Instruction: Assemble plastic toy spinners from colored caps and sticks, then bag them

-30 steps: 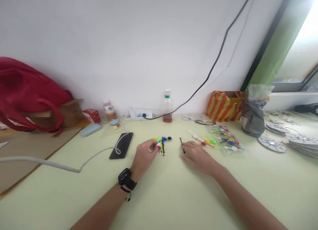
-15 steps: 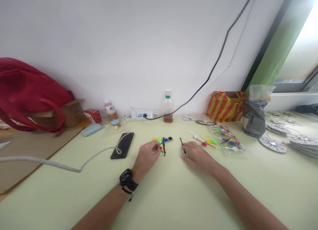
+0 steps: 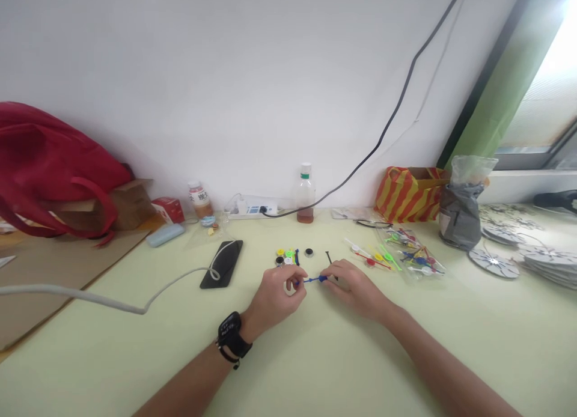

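Nearest, the pale green table [image 3: 311,357] is smooth and matte, and both forearms run off its lower edge of view. A black watch [image 3: 229,327] circles the left wrist. Farther in, the left hand [image 3: 276,300] and right hand [image 3: 354,291] pinch opposite ends of a thin blue arrow [image 3: 311,280], held between them above the tabletop; fingers cover its two ends. A black arrow [image 3: 329,258] sticks out behind the right hand, its lower part mostly hidden. Beyond the left hand is a cluster of coloured pieces [image 3: 280,253], partly blocked by the knuckles, too small to count surely. To the left lie a dark slab [image 3: 229,264], crossed by a pale cable [image 3: 81,294], and brown cardboard [image 3: 49,285], both cable and cardboard cut off by the frame. To the right, glare blurs the contents of clear packets [image 3: 424,262]; grey discs [image 3: 494,262] lie beyond. Along the plain white wall [image 3: 252,92] stand a bottle [image 3: 305,194], a power strip [image 3: 247,208] and a striped bag [image 3: 403,194]; a red bag [image 3: 49,158] is cropped at the left. Far right, an overbright window [image 3: 541,104] is cut short.
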`<state>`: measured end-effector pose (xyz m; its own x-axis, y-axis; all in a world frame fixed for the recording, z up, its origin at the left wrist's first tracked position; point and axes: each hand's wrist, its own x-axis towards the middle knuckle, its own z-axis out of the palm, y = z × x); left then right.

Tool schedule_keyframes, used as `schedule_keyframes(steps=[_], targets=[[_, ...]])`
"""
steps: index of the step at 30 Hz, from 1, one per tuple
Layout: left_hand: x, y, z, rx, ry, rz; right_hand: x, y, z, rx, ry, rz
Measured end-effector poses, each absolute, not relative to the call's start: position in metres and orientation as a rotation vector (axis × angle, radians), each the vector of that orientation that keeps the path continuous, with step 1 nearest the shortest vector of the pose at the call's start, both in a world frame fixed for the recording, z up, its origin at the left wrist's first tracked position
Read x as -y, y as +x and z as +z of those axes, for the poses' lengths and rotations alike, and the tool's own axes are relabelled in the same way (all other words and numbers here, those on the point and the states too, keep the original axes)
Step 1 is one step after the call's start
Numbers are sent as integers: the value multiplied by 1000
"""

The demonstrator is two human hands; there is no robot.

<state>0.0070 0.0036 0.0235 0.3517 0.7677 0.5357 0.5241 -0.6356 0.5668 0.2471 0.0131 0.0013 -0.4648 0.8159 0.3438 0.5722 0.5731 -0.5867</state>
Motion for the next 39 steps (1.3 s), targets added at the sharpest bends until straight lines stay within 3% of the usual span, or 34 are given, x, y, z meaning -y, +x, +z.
schedule_keyframes(steps=[14,24,39], targets=[[-13,7,20,-1051,1635,1390,-10,229,9,1876,-1061,1036],[-12,14,5,-1025,1556,931,-14,260,25,1558,-1229,1479],[-12,18,-2,-1076,1627,935,-10,255,24,1729,-1418,1493]])
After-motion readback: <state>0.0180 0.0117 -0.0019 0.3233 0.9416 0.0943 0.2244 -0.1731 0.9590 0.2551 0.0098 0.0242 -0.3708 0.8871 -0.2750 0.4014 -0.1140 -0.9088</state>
